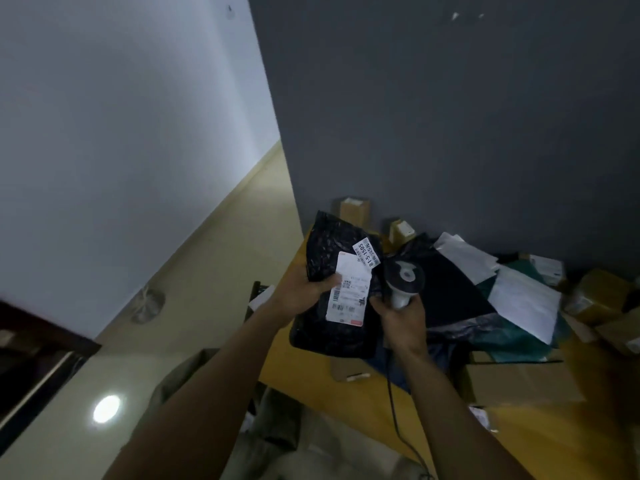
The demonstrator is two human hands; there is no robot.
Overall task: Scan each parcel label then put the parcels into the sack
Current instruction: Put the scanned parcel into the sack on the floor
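Head view: left grip (304, 292) holds black parcel (332, 244) near table's (281, 362) left edge.

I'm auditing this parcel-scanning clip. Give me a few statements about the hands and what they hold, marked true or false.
1. The left hand holds a black parcel. True.
2. The right hand holds a pen. False: it grips a scanner.
3. The black parcel carries a white label facing the camera. True.
4. The scanner is cordless. False: a dark cable runs down from its handle.
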